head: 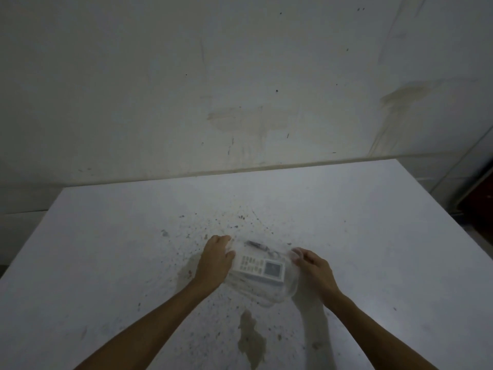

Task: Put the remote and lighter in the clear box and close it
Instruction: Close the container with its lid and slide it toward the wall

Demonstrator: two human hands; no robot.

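A clear plastic box (266,296) sits on the white table in front of me. Inside it lies a white remote (260,268) with a grey screen, its buttons to the left. Behind the remote, a slim dark lighter (257,245) lies in the box near its far wall. My left hand (214,260) presses on the box's left end, fingers curled over the rim. At the right end, my right hand (310,264) grips the far right corner. A clear cover seems to lie over the box, but I cannot tell whether it is fully seated.
The white table (106,263) is speckled with dark stains, with a brownish patch (252,340) near its front. A stained white wall (240,89) stands right behind the table's far edge. Dark objects (480,198) are beyond the table's right edge.
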